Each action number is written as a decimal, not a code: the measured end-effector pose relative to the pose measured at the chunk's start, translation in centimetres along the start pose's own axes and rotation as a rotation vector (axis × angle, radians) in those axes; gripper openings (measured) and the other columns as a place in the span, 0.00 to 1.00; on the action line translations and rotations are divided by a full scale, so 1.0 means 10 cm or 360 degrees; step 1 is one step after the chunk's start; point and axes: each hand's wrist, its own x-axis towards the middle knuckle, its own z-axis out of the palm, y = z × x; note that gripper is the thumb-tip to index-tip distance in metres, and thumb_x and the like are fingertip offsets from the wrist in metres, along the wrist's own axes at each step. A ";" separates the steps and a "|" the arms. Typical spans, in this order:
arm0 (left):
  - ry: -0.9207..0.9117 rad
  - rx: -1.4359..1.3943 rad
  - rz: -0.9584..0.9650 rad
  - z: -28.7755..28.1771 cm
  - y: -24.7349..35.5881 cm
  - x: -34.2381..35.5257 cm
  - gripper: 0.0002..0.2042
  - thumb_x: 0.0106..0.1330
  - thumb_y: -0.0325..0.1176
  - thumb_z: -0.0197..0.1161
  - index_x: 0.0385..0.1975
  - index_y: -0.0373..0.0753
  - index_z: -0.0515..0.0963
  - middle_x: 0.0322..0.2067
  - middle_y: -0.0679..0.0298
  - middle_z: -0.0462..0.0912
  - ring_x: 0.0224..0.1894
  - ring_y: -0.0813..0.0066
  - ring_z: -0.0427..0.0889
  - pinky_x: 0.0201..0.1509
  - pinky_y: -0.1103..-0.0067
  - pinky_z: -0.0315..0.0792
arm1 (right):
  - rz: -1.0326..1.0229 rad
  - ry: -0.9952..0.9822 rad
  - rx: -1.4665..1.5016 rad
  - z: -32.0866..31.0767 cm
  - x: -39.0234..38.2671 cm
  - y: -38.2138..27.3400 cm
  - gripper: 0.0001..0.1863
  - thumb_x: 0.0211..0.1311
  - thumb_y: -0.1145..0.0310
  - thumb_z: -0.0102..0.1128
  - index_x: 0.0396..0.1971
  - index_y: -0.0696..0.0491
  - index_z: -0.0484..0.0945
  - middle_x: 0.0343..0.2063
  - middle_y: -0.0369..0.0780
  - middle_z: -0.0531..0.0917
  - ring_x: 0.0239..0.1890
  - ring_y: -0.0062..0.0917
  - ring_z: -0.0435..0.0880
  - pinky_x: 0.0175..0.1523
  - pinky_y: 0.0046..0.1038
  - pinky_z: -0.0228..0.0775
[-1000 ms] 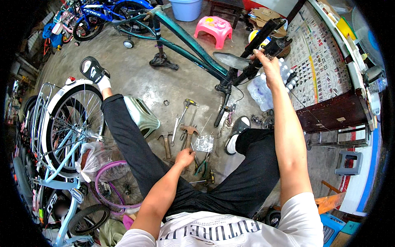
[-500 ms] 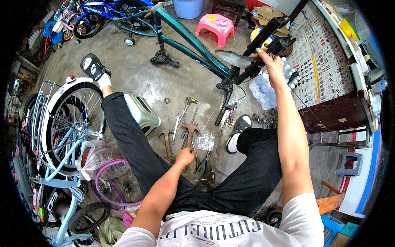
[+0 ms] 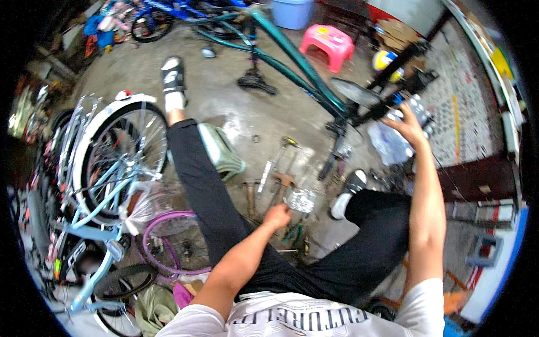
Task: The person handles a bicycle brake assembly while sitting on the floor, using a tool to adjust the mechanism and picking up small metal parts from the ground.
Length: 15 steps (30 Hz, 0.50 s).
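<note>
My left hand [image 3: 277, 217] is low over the tools on the floor, its fingers closed on something thin that blur keeps me from making out. Just beyond its fingertips lies a clear plastic bag of small parts [image 3: 303, 200]. A hammer [image 3: 282, 184] with a wooden handle is beside that hand, with a second hammer [image 3: 251, 196] to its left. My right hand [image 3: 411, 132] is raised with thumb and fingers apart, at the near side of the black fork [image 3: 387, 105] on a teal bicycle frame [image 3: 303, 64]. Whether its fingertips touch the fork, I cannot tell.
A pale green stool [image 3: 224, 149] stands by my left leg. Bicycle wheels, one with a purple rim [image 3: 149, 241], crowd the left. Pliers [image 3: 295, 231] lie near my left hand. Wrapped bottles [image 3: 387, 143] and a panelled board [image 3: 466, 106] are at right; a pink stool [image 3: 328, 46] is beyond.
The whole view has shifted, so the scene sits farther right and is blurred. My right hand has come back toward me from the fork, fingers spreading. My left hand stays by the hammers.
</note>
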 end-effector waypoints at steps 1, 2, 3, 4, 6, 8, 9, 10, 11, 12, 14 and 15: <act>-0.0027 -0.0021 -0.0031 -0.02 0.04 0.00 0.18 0.67 0.47 0.59 0.46 0.42 0.85 0.48 0.49 0.86 0.51 0.46 0.84 0.57 0.57 0.77 | 0.0013 0.0029 0.0082 0.03 -0.03 0.13 0.44 0.52 0.51 0.81 0.65 0.57 0.73 0.71 0.53 0.67 0.75 0.42 0.62 0.77 0.38 0.56; 0.0007 -0.0044 -0.0050 -0.03 -0.07 -0.05 0.18 0.67 0.46 0.59 0.47 0.42 0.85 0.48 0.49 0.86 0.52 0.47 0.84 0.58 0.57 0.76 | -0.0047 -0.0037 0.0369 0.08 -0.06 -0.24 0.37 0.55 0.58 0.79 0.62 0.56 0.75 0.60 0.46 0.76 0.65 0.37 0.73 0.69 0.35 0.66; -0.0026 -0.0048 -0.0044 -0.02 -0.07 -0.02 0.18 0.68 0.46 0.59 0.48 0.42 0.85 0.49 0.50 0.86 0.53 0.47 0.83 0.59 0.58 0.76 | -0.0105 0.0027 0.0405 0.06 -0.09 -0.21 0.33 0.56 0.63 0.78 0.60 0.56 0.76 0.51 0.40 0.77 0.56 0.31 0.78 0.62 0.32 0.71; -0.0081 -0.0050 -0.0071 0.01 -0.12 0.02 0.19 0.70 0.47 0.58 0.51 0.43 0.84 0.51 0.51 0.86 0.55 0.47 0.82 0.59 0.57 0.75 | -0.0084 0.0003 0.0445 0.06 -0.09 -0.22 0.30 0.57 0.66 0.78 0.59 0.55 0.77 0.53 0.38 0.79 0.55 0.28 0.79 0.61 0.31 0.72; -0.0109 0.0009 -0.0135 0.01 -0.18 0.02 0.19 0.71 0.47 0.58 0.52 0.43 0.83 0.53 0.51 0.85 0.57 0.46 0.81 0.60 0.55 0.74 | -0.0037 -0.0034 0.0602 0.09 -0.07 -0.40 0.28 0.58 0.68 0.77 0.58 0.55 0.78 0.52 0.37 0.82 0.55 0.27 0.79 0.61 0.31 0.71; -0.0130 0.0009 -0.0131 0.00 -0.14 0.01 0.19 0.71 0.47 0.58 0.53 0.42 0.83 0.53 0.50 0.85 0.56 0.46 0.81 0.59 0.55 0.74 | -0.0033 -0.0045 0.0696 0.07 -0.07 -0.39 0.27 0.58 0.69 0.77 0.57 0.55 0.78 0.51 0.37 0.84 0.54 0.25 0.80 0.61 0.31 0.71; -0.0143 0.0012 -0.0128 -0.01 -0.12 0.01 0.19 0.71 0.47 0.58 0.53 0.42 0.83 0.53 0.50 0.85 0.56 0.45 0.81 0.59 0.55 0.74 | 0.0005 -0.0053 0.0669 0.05 -0.07 -0.38 0.27 0.58 0.67 0.77 0.57 0.55 0.78 0.51 0.37 0.83 0.54 0.26 0.80 0.61 0.30 0.71; -0.0141 0.0008 -0.0131 -0.03 -0.09 -0.01 0.19 0.71 0.47 0.58 0.53 0.42 0.83 0.53 0.50 0.85 0.56 0.46 0.81 0.59 0.55 0.74 | 0.0043 -0.0065 0.0644 0.03 -0.07 -0.40 0.27 0.58 0.66 0.77 0.56 0.55 0.78 0.51 0.38 0.83 0.53 0.26 0.81 0.61 0.29 0.71; -0.0140 0.0005 -0.0133 -0.04 -0.06 -0.03 0.20 0.71 0.47 0.58 0.53 0.41 0.83 0.53 0.50 0.85 0.56 0.46 0.81 0.59 0.55 0.74 | 0.0026 -0.0012 0.0628 0.01 -0.07 -0.43 0.27 0.59 0.66 0.76 0.57 0.55 0.78 0.51 0.38 0.83 0.52 0.25 0.81 0.59 0.29 0.72; -0.0141 0.0003 -0.0135 -0.06 -0.03 -0.04 0.20 0.71 0.47 0.58 0.53 0.41 0.83 0.53 0.50 0.85 0.56 0.46 0.81 0.59 0.55 0.74 | 0.0011 0.0042 0.0612 -0.01 -0.07 -0.45 0.26 0.60 0.66 0.75 0.57 0.55 0.77 0.50 0.38 0.83 0.51 0.24 0.81 0.57 0.28 0.72; -0.0152 -0.0003 -0.0145 -0.07 -0.02 -0.05 0.20 0.71 0.47 0.58 0.53 0.41 0.83 0.53 0.50 0.85 0.56 0.46 0.81 0.59 0.55 0.74 | -0.0047 0.0187 0.0679 -0.06 -0.07 -0.55 0.27 0.62 0.64 0.74 0.59 0.56 0.76 0.50 0.38 0.83 0.51 0.24 0.81 0.58 0.28 0.72; -0.0158 -0.0005 -0.0149 -0.08 -0.02 -0.05 0.20 0.71 0.47 0.58 0.53 0.40 0.83 0.53 0.50 0.85 0.56 0.46 0.81 0.59 0.55 0.74 | -0.0090 0.0284 0.0759 -0.09 -0.06 -0.60 0.29 0.62 0.61 0.74 0.59 0.56 0.75 0.50 0.38 0.83 0.52 0.25 0.80 0.59 0.28 0.70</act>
